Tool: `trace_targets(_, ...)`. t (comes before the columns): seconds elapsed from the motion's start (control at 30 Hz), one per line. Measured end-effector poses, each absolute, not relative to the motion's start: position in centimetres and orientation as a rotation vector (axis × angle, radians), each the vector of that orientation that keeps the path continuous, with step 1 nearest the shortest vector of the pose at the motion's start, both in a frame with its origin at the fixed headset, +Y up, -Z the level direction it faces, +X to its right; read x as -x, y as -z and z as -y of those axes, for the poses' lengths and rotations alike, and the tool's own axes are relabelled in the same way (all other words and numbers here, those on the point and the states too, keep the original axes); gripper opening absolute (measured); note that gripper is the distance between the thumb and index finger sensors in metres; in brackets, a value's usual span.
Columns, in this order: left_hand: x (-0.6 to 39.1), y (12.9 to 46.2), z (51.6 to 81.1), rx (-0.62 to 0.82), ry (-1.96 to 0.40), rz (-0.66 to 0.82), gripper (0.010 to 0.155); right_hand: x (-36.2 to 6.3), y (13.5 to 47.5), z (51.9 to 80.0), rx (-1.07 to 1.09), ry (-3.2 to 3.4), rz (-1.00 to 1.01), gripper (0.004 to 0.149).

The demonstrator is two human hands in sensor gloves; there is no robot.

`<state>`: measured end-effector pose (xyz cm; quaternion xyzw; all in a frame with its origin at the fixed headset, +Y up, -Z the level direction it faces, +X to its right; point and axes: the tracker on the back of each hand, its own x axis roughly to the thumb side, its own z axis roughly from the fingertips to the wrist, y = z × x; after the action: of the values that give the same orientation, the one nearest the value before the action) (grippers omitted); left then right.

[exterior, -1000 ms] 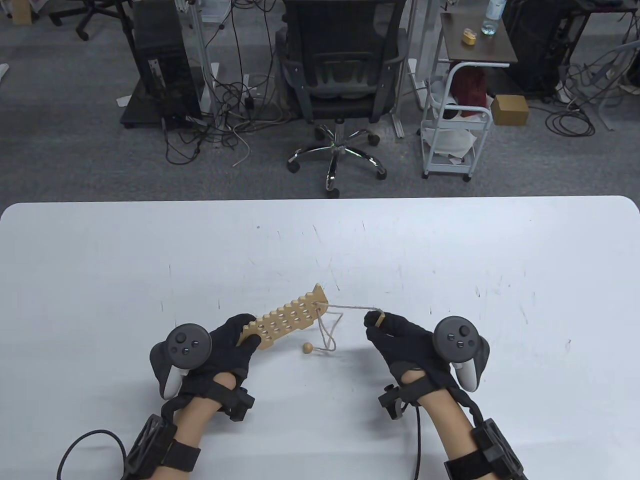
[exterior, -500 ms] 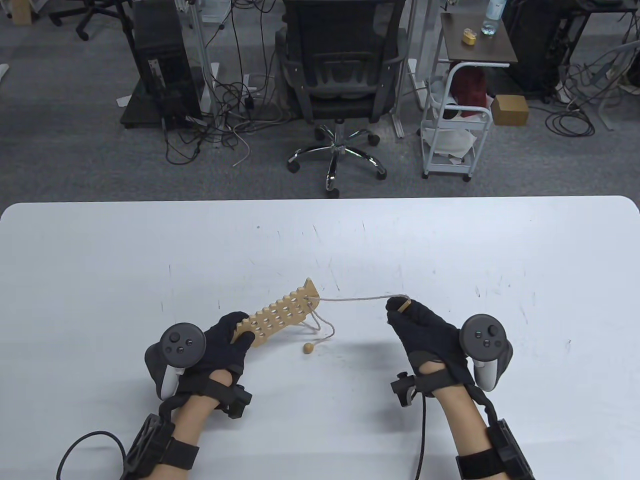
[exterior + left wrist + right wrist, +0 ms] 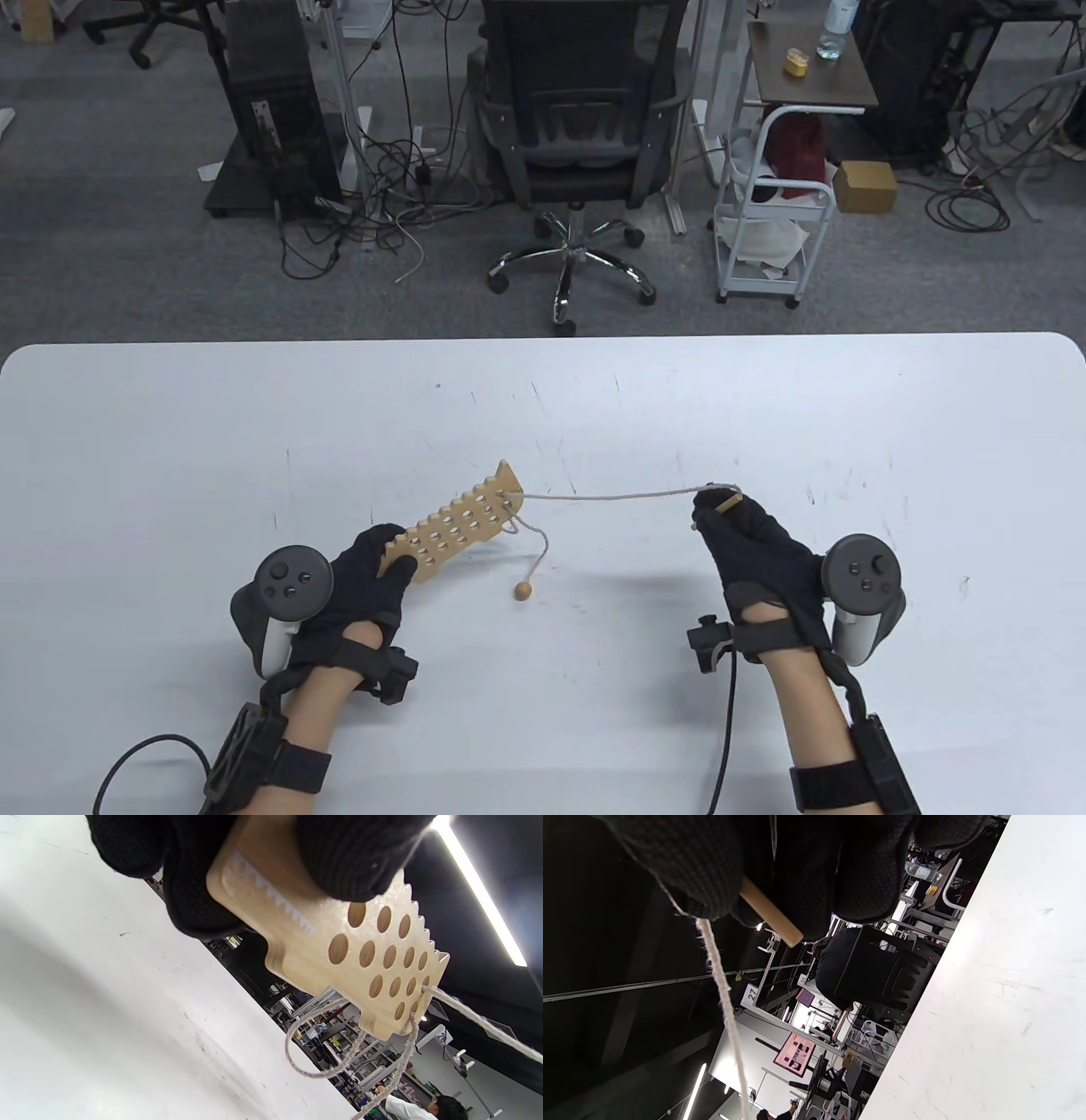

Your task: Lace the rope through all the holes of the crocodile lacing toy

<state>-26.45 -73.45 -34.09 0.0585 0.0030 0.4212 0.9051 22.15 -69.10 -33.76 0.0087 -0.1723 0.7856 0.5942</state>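
A wooden crocodile lacing board [image 3: 458, 526] with rows of round holes is held above the table, gripped at its near end by my left hand [image 3: 373, 569]. In the left wrist view the board [image 3: 339, 942] shows the rope [image 3: 479, 1022] leaving a hole near its far end. The rope [image 3: 611, 495] runs taut to the right, to my right hand [image 3: 738, 526], which pinches the wooden needle [image 3: 727, 504] at its end. The needle [image 3: 770, 916] sticks out between gloved fingers [image 3: 704, 866]. A short slack length hangs down to a wooden bead [image 3: 524, 591] on the table.
The white table [image 3: 170, 441] reaches across the whole view, its far edge at mid height. Beyond that edge stand an office chair [image 3: 577, 127], a white trolley [image 3: 772, 221] and loose cables on the floor.
My right hand has drawn the needle to the right and away, pulling the rope taut. The loop under the board has shrunk. My left hand and the board shifted left.
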Motion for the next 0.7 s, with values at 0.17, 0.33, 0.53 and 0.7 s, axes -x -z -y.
trace_targets(0.17,26.8,34.1,73.4,-0.125,-0.864,-0.026,0.053,-23.4,33.6,68.8,0.013,-1.781,0.43,0.041)
trace_targets(0.33,27.2,34.2,73.5,-0.129,-0.866,-0.049,0.053,-24.7,33.5,68.4,0.049,-1.735,0.467,0.041)
trace_targets(0.53,27.7,34.3,73.6,-0.134,-0.866,-0.076,0.053,-26.1,33.3,68.3,0.085,-1.676,0.486,0.041)
trace_targets(0.7,28.3,34.4,73.8,-0.136,-0.872,-0.105,0.053,-27.3,33.1,68.2,0.118,-1.636,0.516,0.041)
